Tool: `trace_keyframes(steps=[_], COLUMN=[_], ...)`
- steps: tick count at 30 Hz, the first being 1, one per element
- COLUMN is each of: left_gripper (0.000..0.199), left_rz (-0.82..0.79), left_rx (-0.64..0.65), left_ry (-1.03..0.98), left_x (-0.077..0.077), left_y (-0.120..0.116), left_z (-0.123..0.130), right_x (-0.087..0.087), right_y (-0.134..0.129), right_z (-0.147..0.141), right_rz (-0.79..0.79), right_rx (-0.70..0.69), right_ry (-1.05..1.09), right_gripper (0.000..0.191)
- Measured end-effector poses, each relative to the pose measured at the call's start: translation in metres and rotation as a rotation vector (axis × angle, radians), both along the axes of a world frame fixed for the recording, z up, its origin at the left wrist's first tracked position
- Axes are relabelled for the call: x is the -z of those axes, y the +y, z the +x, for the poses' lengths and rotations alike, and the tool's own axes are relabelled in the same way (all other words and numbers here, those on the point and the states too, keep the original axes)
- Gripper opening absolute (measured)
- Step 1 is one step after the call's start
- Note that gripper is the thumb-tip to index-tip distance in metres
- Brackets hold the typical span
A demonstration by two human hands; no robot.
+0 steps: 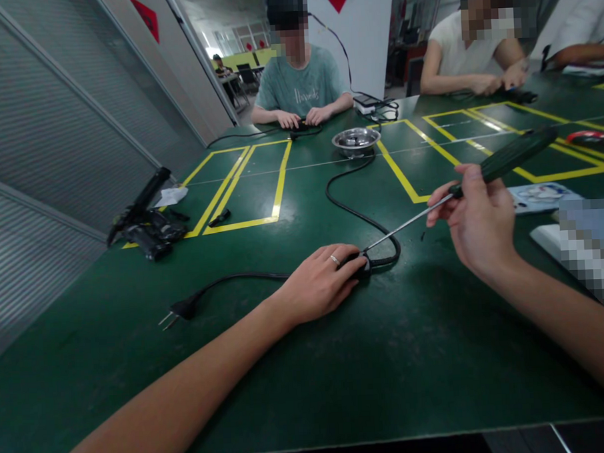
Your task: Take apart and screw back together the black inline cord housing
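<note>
My left hand (pixel 319 282) presses a small black device (pixel 366 264) against the green table, its fingers closed over it. A black cord leads from the device to a two-pin plug (pixel 187 307) on the left; a thicker black cable (pixel 355 215) loops from its right side towards the metal bowl. In my right hand (pixel 482 218) is a screwdriver (pixel 519 153) with a dark green handle, held slanted between thumb and fingers. The tip of its long shaft meets the device's top right edge, beside my left fingertips. My left fingers hide much of the device.
A metal bowl (pixel 356 141) stands mid-table. Black plastic-wrapped items (pixel 155 233) and a small black part (pixel 219 218) lie left. A blue-white card (pixel 545 196) and red tool (pixel 591 138) are right. Across the green table (pixel 298 373), people sit working.
</note>
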State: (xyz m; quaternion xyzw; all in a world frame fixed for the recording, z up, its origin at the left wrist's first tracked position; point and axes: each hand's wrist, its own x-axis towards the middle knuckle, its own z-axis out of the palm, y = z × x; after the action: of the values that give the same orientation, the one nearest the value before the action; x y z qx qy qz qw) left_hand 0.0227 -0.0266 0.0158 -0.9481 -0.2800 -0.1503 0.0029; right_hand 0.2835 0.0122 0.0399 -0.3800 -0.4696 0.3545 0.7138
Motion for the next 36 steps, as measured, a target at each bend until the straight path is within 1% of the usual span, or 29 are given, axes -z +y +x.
trace_keyframes(steps=[6,10,13,15,19,22,27,29,33,35,36], left_gripper=[0.038,0.04,0.042,0.042,0.039,0.037,0.036,0.036,0.036,0.036,0.036], left_rz=[-0.032,-0.058,-0.068,-0.074,-0.093,-0.105,-0.124,-0.13,-0.117,-0.11,-0.109], left_rx=[-0.023,-0.025,-0.031,-0.035,-0.047,-0.052,-0.062,-0.067,-0.06,-0.059,-0.059], left_ry=[0.023,0.017,0.011,0.015,0.007,-0.013,0.007,0.013,0.003,0.002,0.003], left_x=[0.0,0.001,0.002,0.002,0.002,0.001,0.001,0.001,0.003,0.003,0.003], left_y=[0.0,0.001,0.001,0.001,0.001,0.001,0.001,0.001,0.002,0.001,0.001], left_z=[-0.001,-0.001,-0.001,-0.001,-0.001,0.0,0.0,0.0,0.0,0.0,0.0], right_x=[0.002,0.007,0.012,0.013,0.012,0.01,0.008,0.006,0.005,0.005,0.005], right_y=[0.001,0.002,0.006,0.008,0.01,0.009,0.002,-0.001,0.0,0.001,0.001], right_z=[0.0,0.001,0.003,0.005,0.009,0.008,0.002,-0.001,-0.001,0.0,0.001], right_rz=[-0.026,-0.019,-0.009,0.014,0.037,0.032,0.024,0.022,0.05,0.035,0.022], right_rx=[0.003,-0.014,0.004,0.039,0.1,0.068,0.012,0.022,0.098,0.093,0.066], right_ry=[0.003,-0.022,-0.03,-0.025,0.008,0.013,-0.04,-0.067,-0.139,-0.125,-0.095], right_gripper=[0.017,0.017,0.018,0.018,0.021,0.022,0.021,0.019,0.015,0.015,0.014])
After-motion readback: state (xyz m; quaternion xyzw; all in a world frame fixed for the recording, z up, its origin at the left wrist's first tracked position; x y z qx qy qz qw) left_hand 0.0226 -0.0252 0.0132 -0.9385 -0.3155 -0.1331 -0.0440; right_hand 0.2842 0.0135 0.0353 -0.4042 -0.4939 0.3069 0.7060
